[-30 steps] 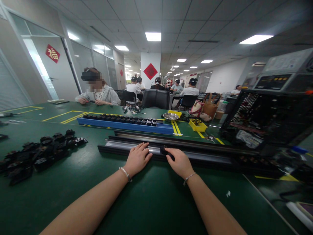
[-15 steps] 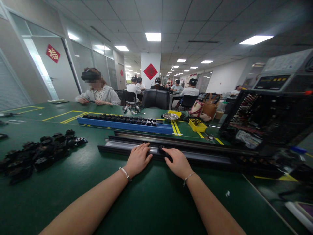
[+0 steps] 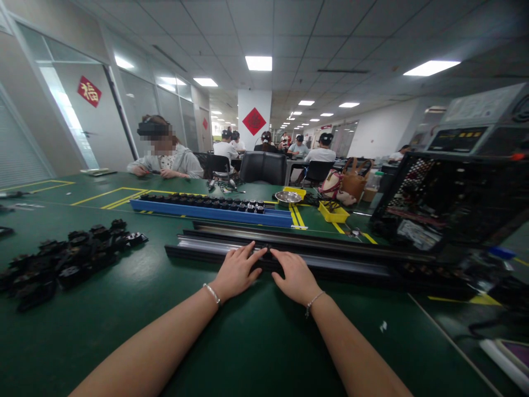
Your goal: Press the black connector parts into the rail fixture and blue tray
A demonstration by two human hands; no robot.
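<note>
A long black rail (image 3: 351,264) with a shiny grey channel lies across the table in front of me. My left hand (image 3: 238,271) rests over it, fingers stretched out and the index fingertip pointing right. Close beside it, my right hand (image 3: 295,275) reaches onto the rail with its index finger extended and thumb apart. Between the two index fingertips sits a small black part (image 3: 268,251) in the channel, mostly covered by the fingers. Both hands touch the rail or the part without wrapping round anything.
Behind the rail runs a second dark rail (image 3: 314,241), then a blue tray (image 3: 206,213) holding a row of black parts. Loose black parts (image 3: 78,256) are heaped at left. A yellow bin (image 3: 334,212), metal bowl (image 3: 288,197) and open computer case (image 3: 438,204) stand right. A person (image 3: 165,154) sits opposite.
My left index finger has stretched right to the small black part. My right hand has shifted slightly left, and its thumb has come nearer to the rail's front edge.
</note>
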